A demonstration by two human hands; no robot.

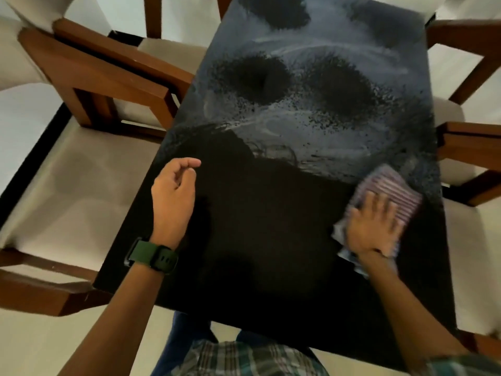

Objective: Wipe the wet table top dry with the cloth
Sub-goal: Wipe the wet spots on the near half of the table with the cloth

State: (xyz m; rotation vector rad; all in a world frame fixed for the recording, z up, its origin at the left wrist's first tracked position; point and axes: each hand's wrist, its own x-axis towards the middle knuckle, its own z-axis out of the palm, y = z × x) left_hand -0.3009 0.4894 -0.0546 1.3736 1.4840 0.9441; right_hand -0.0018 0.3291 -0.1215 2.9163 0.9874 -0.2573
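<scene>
Fingers spread, the right hand (375,226) presses flat on the striped cloth (390,185) at the table top's (257,240) four o'clock. The left hand (173,194), loosely curled and empty, hovers at nine o'clock.

Desk (271,240): smooth black top, near half matt, far half filmed with grey wet streaks. Cloth (390,191): striped woven fabric. Chairs (89,77): polished brown wood.

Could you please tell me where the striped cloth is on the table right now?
In the head view, the cloth lies flat under the right hand near the table top's right edge, at the boundary between the dark near part and the streaky far part.
</scene>
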